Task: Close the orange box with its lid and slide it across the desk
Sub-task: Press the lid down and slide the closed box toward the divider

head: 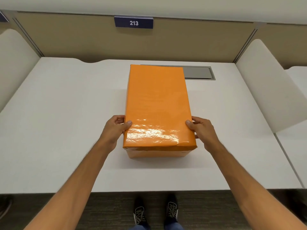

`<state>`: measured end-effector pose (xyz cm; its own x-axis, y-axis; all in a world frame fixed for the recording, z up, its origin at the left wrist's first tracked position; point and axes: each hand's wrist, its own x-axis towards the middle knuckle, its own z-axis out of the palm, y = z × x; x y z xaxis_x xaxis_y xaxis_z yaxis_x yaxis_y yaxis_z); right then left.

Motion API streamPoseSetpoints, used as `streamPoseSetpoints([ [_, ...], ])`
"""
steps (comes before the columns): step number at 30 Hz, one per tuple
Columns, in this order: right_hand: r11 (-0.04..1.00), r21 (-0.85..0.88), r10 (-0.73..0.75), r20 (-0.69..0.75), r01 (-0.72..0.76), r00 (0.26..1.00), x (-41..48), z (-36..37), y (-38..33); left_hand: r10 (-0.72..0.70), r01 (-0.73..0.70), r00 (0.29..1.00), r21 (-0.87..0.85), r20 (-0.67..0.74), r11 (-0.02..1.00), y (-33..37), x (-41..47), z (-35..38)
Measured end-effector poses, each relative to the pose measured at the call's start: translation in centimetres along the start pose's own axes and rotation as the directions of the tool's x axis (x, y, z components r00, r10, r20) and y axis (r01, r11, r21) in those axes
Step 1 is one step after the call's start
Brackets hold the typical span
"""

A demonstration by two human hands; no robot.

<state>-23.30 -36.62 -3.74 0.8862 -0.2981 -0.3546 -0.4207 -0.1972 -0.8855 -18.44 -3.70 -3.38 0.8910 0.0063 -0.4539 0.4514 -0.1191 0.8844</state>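
Currently: glossy orange rectangular lid (pixel 157 103) seated on its orange cardboard box (pixel 156 153), mid white desk (pixel 58 130). Your left hand (pixel 114 130) and right hand (pixel 203 131) clasp its near long edges, thumbs on top, likely to press it shut and steer the slide.

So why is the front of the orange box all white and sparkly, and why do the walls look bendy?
In the head view, ceiling light bounces off the glossy orange wrapped lid, making white glare near both thumbs; left hand, right hand. The wide-angle lens bends the beige partition wall and white desk edges.
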Motion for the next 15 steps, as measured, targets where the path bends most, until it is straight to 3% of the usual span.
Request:
streamPoseSetpoints([
  [3, 0.999, 0.025, 0.038, -0.028, -0.037, 0.999, 1.0, 0.0, -0.7, -0.057, 0.058, 0.998, -0.03, 0.032, 0.998, 0.6, 0.8, 0.0],
  [8, 1.0, 0.015, -0.013, -0.043, 0.013, 0.999, 4.2, 0.5, -3.7, -0.021, 0.02, 0.999, 0.031, 0.025, 0.999, 3.7, 3.7, 1.5],
  [12, 0.999, 0.039, -0.017, -0.054, 0.019, 0.998, 6.9, 1.2, -6.0, -0.002, 0.004, 0.999, 0.059, -0.038, 0.998, 5.9, 6.1, 2.3],
  [15, 0.995, 0.087, 0.063, -0.067, -0.057, 0.996, 8.4, 1.3, -6.7, 0.013, 0.001, 0.991, 0.106, -0.135, 0.994, 6.2, 6.9, 2.5],
])
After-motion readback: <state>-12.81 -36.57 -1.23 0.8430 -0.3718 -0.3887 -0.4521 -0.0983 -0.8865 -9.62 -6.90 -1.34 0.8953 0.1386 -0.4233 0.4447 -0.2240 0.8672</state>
